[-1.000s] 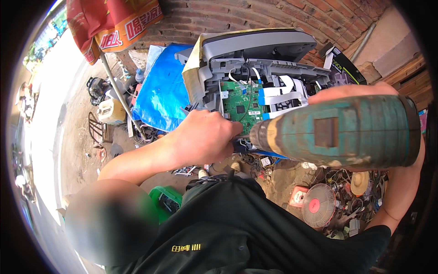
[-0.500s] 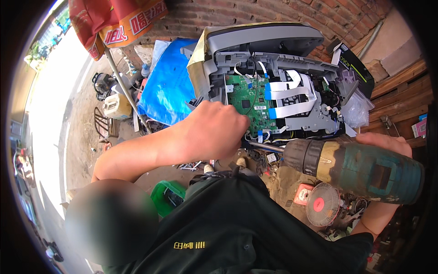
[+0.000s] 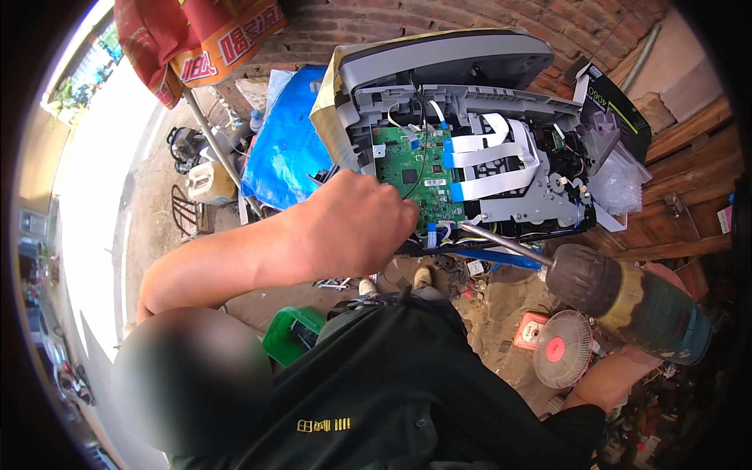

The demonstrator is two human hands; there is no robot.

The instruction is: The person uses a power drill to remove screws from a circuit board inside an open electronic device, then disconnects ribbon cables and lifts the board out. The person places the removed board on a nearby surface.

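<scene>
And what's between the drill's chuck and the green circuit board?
In the head view, the metal bit runs from the chuck toward the lower right of the board; contact is unclear.

A creased, glossy blue plastic sheet [image 3: 290, 149] lay spread out. Beyond its left side hung a red and orange printed fabric canopy [image 3: 200, 47], and a slim, pale pole [image 3: 223, 160] slanted beside its left edge. A cream plastic jerrycan [image 3: 210, 182] stood left of the sheet. A rough red-brown brick wall [image 3: 376, 25] rose behind it. Well to its right were a black box with a green stripe [image 3: 607, 102] and a crumpled clear plastic bag [image 3: 615, 184]. Nearer than the sheet stood a green plastic bin [image 3: 280, 335]; far to its near right was a round wire-caged fan with a red centre [image 3: 562, 348].
</scene>
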